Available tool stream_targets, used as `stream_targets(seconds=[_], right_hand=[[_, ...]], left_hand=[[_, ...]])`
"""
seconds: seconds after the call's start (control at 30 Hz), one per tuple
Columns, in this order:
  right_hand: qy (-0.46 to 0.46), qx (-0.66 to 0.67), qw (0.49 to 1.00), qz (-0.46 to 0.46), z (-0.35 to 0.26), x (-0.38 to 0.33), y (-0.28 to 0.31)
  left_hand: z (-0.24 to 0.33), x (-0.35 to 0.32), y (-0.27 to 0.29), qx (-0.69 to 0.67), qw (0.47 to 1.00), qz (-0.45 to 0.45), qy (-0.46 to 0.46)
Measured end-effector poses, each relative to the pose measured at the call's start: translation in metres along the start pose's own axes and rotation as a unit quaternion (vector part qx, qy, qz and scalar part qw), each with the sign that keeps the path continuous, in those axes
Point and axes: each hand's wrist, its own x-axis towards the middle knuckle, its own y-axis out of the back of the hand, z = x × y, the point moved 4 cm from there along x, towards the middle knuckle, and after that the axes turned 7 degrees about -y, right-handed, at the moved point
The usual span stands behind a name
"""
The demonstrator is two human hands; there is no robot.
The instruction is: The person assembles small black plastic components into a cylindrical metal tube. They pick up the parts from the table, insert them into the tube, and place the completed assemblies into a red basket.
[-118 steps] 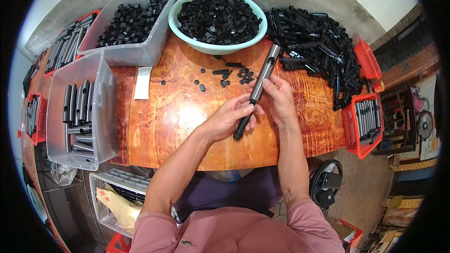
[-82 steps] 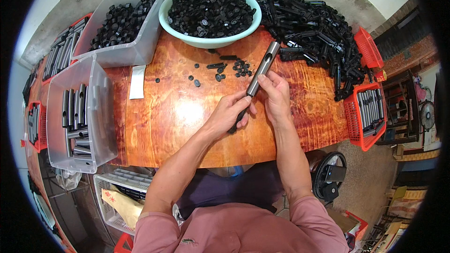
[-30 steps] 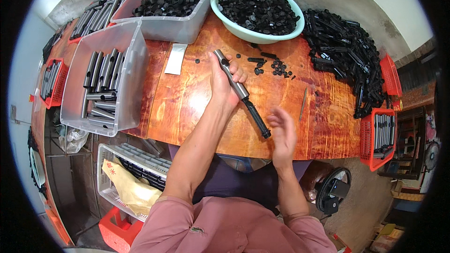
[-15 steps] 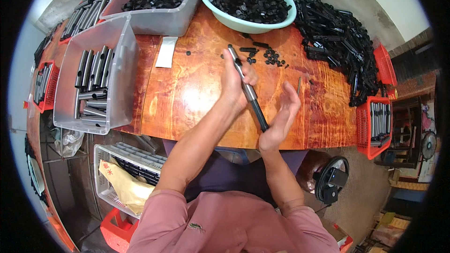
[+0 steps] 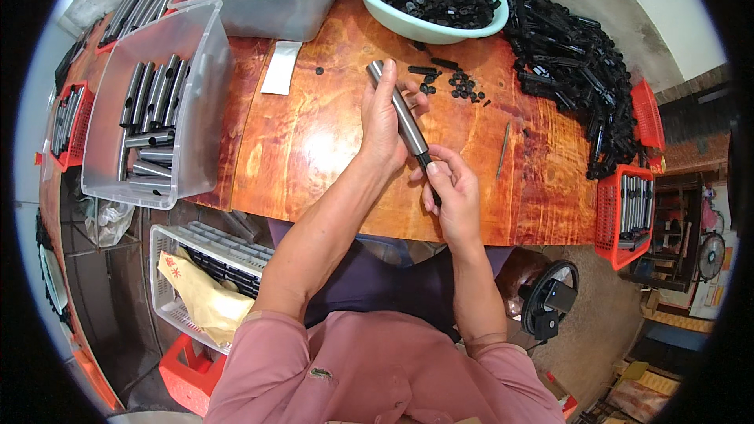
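Note:
A shiny silver metal tube (image 5: 406,124) slants over the middle of the wooden table, its upper end tipped to the left. My left hand (image 5: 380,123) is wrapped round it, thumb along the top. From the tube's lower end a black rod (image 5: 426,165) sticks out. Fingers and thumb of my right hand (image 5: 459,198) close on that rod, just below the tube; part of it is hidden by them. Small black rings (image 5: 465,88) and short black pieces (image 5: 444,63) lie scattered on the table beyond my hands.
A clear bin (image 5: 206,165) with metal tubes stands left, another bin (image 5: 298,23) of black parts behind it. A pale green basin (image 5: 428,30) of black pieces and a heap of black parts (image 5: 577,71) line the back. A red basket (image 5: 601,224) sits right; a thin rod (image 5: 503,149) lies nearby.
My right hand has gone from an open palm against the black rod's end to fingers gripping the rod. Less of the rod shows below the tube now.

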Motion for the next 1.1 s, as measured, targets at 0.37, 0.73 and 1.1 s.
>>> stream_targets(seconds=[0.37,0.73,1.1], right_hand=[[-0.136,0.130,0.980,-0.068,0.002,-0.001,-0.004],[-0.119,0.090,0.988,-0.047,0.011,0.003,-0.002],[-0.124,0.100,0.986,-0.045,0.008,-0.001,-0.002]], left_hand=[[0.000,-0.001,0.000,-0.019,0.999,-0.036,0.030],[0.001,-0.001,0.000,-0.008,1.000,-0.007,0.015],[0.002,-0.003,-0.004,-0.038,0.998,-0.039,0.001]])
